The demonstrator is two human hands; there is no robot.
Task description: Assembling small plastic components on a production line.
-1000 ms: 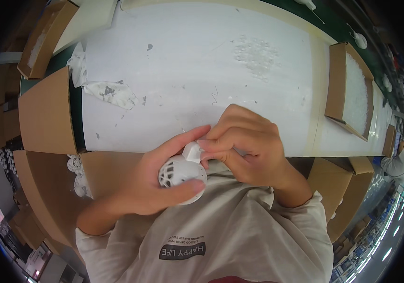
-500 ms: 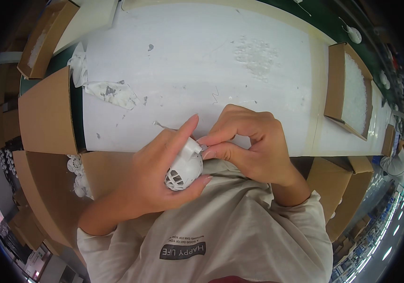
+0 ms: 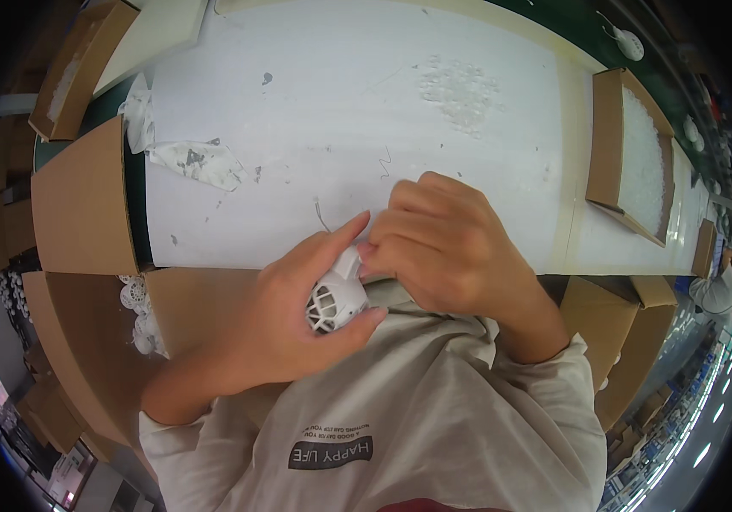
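My left hand (image 3: 285, 320) cups a small round white plastic part with a grid of openings (image 3: 336, 300), held close to my chest at the near edge of the white table (image 3: 314, 111). My right hand (image 3: 451, 247) sits curled against the top of the same part, with its fingertips pinching the upper rim. Most of the part is hidden by both hands. A thin wire (image 3: 321, 213) lies on the table just beyond my left fingertips.
A crumpled dirty rag (image 3: 199, 160) lies at the table's left. An open cardboard box of small white pieces (image 3: 635, 158) stands at the right. More cardboard boxes (image 3: 80, 205) flank the left side, with white plastic parts (image 3: 137, 303) below them. A patch of tiny clear bits (image 3: 460, 85) sits far on the table.
The part has been turned in my left hand, so its grid face shows less. My right fingers have shifted over its top rim, and both hands sit slightly lower.
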